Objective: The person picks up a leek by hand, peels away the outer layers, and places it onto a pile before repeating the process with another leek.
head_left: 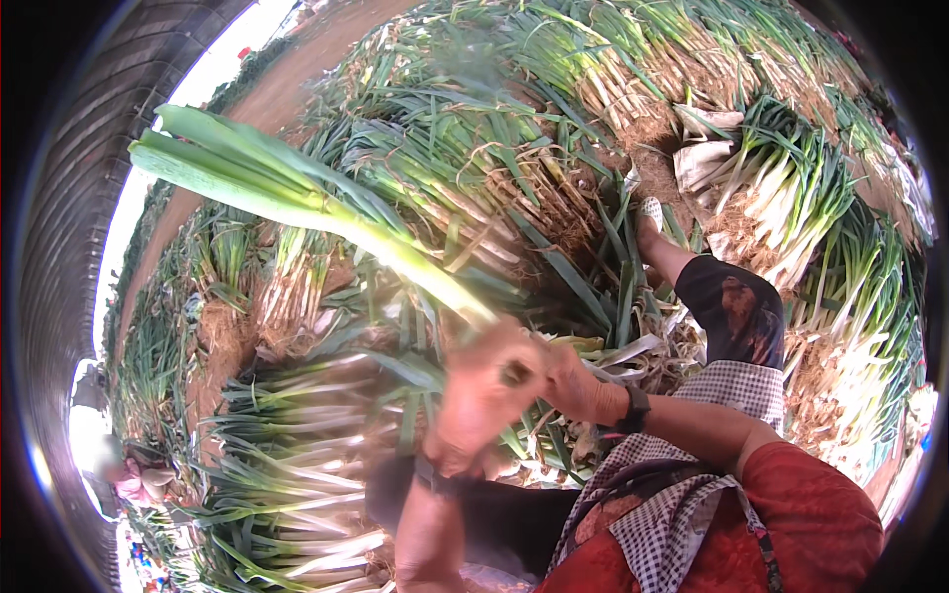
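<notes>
A large leek [415, 259] slants up and to the left in front of me, its broad green leaves at the far end and its pale stalk toward me. My left hand [489, 390], blurred by motion, is closed around the lower end of that stalk. Beside it, my right hand [573, 383] has its fingers pressed together against the left hand. What those fingers pinch, if anything, is hidden. The leek's root end cannot be seen behind the hands.
Cleaned leeks [306, 450] lie in a row at my left. Unpeeled leeks with brown roots [494, 188] are heaped ahead, and bundles with white stalks [791, 217] stand at the right. Peeled leaf scraps [672, 346] cover the ground near my leg. Another person [143, 482] is at the far left.
</notes>
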Motion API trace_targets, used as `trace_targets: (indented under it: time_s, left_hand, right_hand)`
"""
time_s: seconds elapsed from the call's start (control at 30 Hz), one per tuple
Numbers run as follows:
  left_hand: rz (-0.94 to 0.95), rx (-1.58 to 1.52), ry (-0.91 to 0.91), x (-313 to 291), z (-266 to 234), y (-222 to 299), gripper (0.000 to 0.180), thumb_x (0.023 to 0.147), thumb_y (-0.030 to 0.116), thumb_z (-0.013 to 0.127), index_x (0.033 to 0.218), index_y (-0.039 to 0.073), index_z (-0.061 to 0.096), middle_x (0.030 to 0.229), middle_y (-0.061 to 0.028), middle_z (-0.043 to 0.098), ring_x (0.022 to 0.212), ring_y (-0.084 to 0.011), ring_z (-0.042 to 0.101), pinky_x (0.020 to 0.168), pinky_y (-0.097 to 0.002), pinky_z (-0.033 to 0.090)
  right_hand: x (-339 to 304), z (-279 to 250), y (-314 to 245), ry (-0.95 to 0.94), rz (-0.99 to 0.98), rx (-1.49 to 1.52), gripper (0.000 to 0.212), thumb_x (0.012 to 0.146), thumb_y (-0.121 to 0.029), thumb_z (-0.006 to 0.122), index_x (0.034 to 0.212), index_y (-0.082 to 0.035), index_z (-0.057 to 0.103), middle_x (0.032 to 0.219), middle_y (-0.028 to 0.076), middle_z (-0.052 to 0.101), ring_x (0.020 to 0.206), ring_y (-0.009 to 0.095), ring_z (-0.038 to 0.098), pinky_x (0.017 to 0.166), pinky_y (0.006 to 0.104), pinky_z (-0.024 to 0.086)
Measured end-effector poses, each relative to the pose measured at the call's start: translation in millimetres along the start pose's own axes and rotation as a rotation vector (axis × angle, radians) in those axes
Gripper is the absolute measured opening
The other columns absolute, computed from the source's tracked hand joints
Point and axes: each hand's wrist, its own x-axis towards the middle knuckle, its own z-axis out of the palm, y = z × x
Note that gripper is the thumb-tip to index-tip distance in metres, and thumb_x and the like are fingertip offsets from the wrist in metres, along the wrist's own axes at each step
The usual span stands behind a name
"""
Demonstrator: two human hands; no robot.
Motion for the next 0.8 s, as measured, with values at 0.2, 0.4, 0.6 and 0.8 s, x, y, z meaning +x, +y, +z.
trace_targets:
  time_s: [0.2, 0.4, 0.6, 0.8]
  left_hand:
    - [-0.135, 0.003, 0.72, 4.4, -23.4, -7.7, 0.03, 0.075, -0.006, 0.071, 0.098, 0.005, 0.056, 0.099, -0.0037, 0.056, 0.086, -0.013, 0.055, 0.075, -0.0266, 0.049]
    - [-0.201, -0.076, 0.808, 6.5, -40.4, -44.8, 0.039, 0.078, -0.005, 0.072, 0.109, 0.006, 0.051, 0.102, -0.0036, 0.056, 0.092, -0.0129, 0.054, 0.082, -0.0278, 0.048]
    - [-0.206, -0.313, 0.762, 1.7, -37.1, -29.4, 0.028, 0.079, -0.006, 0.068, 0.101, 0.007, 0.055, 0.094, -0.002, 0.059, 0.086, -0.0095, 0.054, 0.081, -0.025, 0.044]
    - [-0.141, -0.281, 0.704, 3.3, -38.1, -21.7, 0.018, 0.08, -0.005, 0.067, 0.09, 0.005, 0.056, 0.091, -0.0016, 0.059, 0.079, -0.0072, 0.053, 0.077, -0.0226, 0.044]
  right_hand:
    - [4.5, -3.4, -12.9, 0.033, 0.163, 0.024, 0.023, 0.086, -0.01, 0.064, 0.095, 0.002, 0.047, 0.076, 0.02, 0.059, 0.07, 0.039, 0.062, 0.057, 0.0383, 0.045]
    - [-0.8, 7.7, -16.9, 0.079, 0.115, -0.016, 0.024, 0.084, -0.011, 0.067, 0.096, 0.001, 0.05, 0.076, 0.018, 0.061, 0.069, 0.035, 0.062, 0.058, 0.0377, 0.046]
    - [11.2, 2.0, -18.0, -0.224, 0.057, 0.357, 0.014, 0.087, 0.006, 0.051, 0.078, -0.004, 0.048, 0.065, -0.002, 0.029, 0.055, 0.008, 0.031, 0.051, 0.0266, 0.028]
    - [-3.1, 8.3, 7.2, -0.165, 0.127, 0.363, 0.012, 0.088, 0.003, 0.052, 0.078, -0.003, 0.05, 0.062, -0.002, 0.029, 0.054, 0.009, 0.031, 0.05, 0.027, 0.028]
